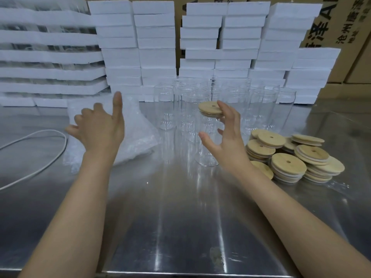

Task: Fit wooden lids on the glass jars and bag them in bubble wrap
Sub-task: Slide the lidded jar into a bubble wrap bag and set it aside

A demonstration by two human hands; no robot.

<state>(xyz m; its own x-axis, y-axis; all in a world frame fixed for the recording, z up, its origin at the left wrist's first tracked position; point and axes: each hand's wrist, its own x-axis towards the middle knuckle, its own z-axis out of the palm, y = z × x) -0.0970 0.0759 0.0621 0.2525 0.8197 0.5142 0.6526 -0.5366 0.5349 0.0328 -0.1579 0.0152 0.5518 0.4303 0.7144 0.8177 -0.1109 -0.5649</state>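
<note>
At centre frame the jar (pixel 206 151) wears its lid (pixel 210 109). The right hand (pixel 227 144) curves loosely round it, grip unclear. The left hand (pixel 100 128) hovers slack, fingers spread, over bubble wrap (pixel 138 135) at centre left.

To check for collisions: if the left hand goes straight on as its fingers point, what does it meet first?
Probably the bubble wrap pile just ahead of the left hand; its height above it is unclear.

Even, bright overhead lighting. Streaked glare on the steel table (pixel 180 227). Wide-angle bowing at edges; left hand (pixel 100 129) motion-blurred.
</note>
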